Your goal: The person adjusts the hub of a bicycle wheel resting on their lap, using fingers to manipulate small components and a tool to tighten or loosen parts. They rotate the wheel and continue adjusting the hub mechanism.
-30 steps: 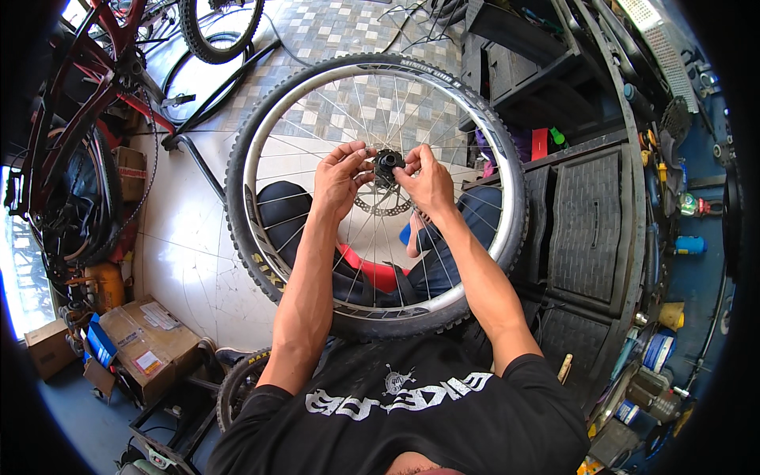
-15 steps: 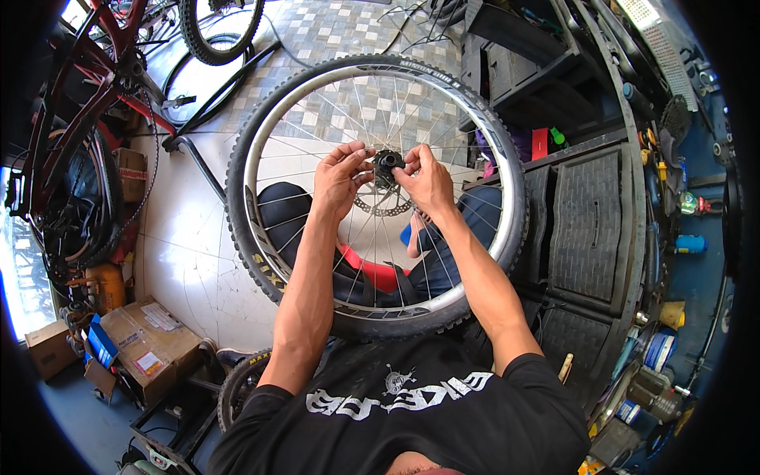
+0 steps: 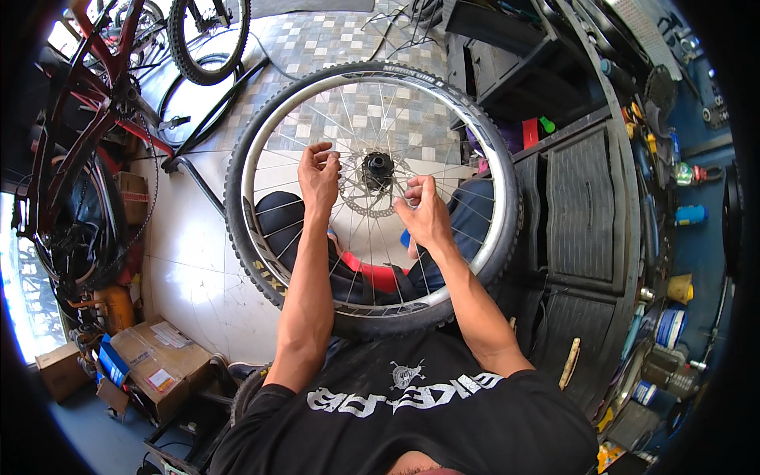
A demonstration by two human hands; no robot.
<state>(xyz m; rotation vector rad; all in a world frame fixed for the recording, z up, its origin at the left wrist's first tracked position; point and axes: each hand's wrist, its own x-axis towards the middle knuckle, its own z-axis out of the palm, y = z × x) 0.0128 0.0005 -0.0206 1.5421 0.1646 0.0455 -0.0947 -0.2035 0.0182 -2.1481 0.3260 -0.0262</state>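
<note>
A bicycle wheel point(image 3: 261, 142) with a knobby black tyre and silver rim lies across my lap, face up. At its middle is a black hub point(image 3: 378, 168), with a perforated brake disc point(image 3: 370, 207) around it below. To the left of the hub, my left hand point(image 3: 319, 180) hovers over the spokes with loosely bent fingers and nothing visible in them. On the lower right side of the hub is my right hand point(image 3: 427, 212), thumb and fingers apart, also with nothing visible in it. Neither hand touches the hub.
A dark red bicycle frame point(image 3: 103, 127) stands at the left, above cardboard boxes point(image 3: 162, 356). Black drawers point(image 3: 584, 207) line the right side, close to the wheel. Beyond them, tools and a blue can point(image 3: 690, 214) crowd a bench. Tiled floor point(image 3: 332, 43) lies ahead.
Both hands have come off the hub and moved apart, the left one leftward and the right one down and rightward. The hub's face is now uncovered. The whole view has shifted slightly.
</note>
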